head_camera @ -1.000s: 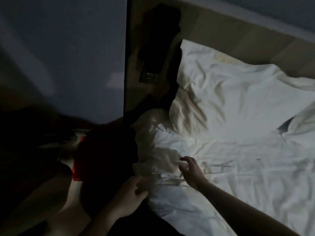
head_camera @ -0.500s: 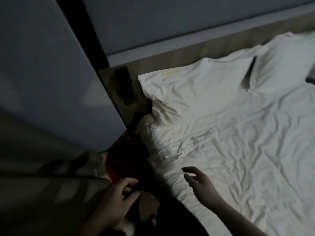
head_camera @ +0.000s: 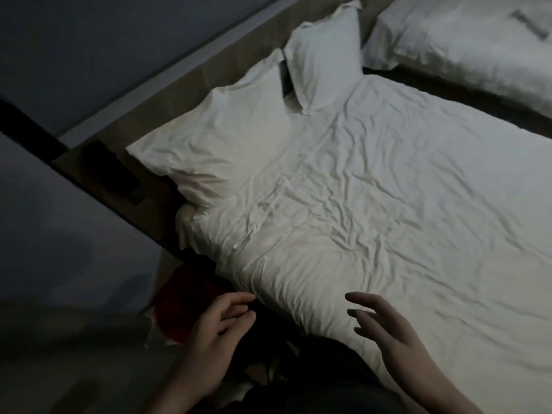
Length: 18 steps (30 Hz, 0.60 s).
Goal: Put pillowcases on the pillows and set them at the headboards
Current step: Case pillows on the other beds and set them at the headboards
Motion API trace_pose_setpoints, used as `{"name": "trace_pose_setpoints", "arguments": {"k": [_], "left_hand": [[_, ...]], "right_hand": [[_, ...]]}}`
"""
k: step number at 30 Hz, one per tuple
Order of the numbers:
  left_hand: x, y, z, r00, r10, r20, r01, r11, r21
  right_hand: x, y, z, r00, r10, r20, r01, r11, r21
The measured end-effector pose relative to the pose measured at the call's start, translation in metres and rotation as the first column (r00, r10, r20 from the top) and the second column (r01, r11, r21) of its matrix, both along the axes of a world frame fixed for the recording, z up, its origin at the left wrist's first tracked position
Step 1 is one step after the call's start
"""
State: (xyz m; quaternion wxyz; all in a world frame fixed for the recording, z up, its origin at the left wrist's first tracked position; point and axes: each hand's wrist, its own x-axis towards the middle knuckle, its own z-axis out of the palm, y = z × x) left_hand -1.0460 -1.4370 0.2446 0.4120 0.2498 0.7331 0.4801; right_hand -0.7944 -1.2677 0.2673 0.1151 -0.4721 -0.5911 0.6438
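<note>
Our left hand (head_camera: 218, 327) hangs loosely curled and empty off the bed's edge. The nearer rumpled white cased pillow (head_camera: 227, 138) lies ahead at the wooden headboard (head_camera: 191, 85), long axis along it. Our right hand (head_camera: 388, 333) hovers spread, empty, slightly farther.

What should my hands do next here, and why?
Probably step back from this bed: both pillows lie cased at the headboard, and your left hand and right hand are open and empty.
</note>
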Motion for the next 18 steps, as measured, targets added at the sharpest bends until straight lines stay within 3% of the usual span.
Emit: {"name": "trace_pose_setpoints", "arguments": {"k": [4,11,18], "left_hand": [[0.045,0.024,0.017,0.983,-0.177,-0.04,0.178,0.983,0.035],[0.138,0.066,0.02,0.937,-0.345,-0.055,0.347,0.937,0.035],[0.319,0.095,-0.006,0.906,-0.424,-0.01,0.424,0.905,-0.023]], "right_hand": [[0.062,-0.018,0.008,0.984,-0.175,-0.04,0.176,0.984,0.009],[0.18,-0.04,0.007,0.915,-0.391,-0.095,0.392,0.92,-0.01],[0.362,-0.047,-0.004,0.88,-0.473,-0.047,0.474,0.88,0.025]]}}
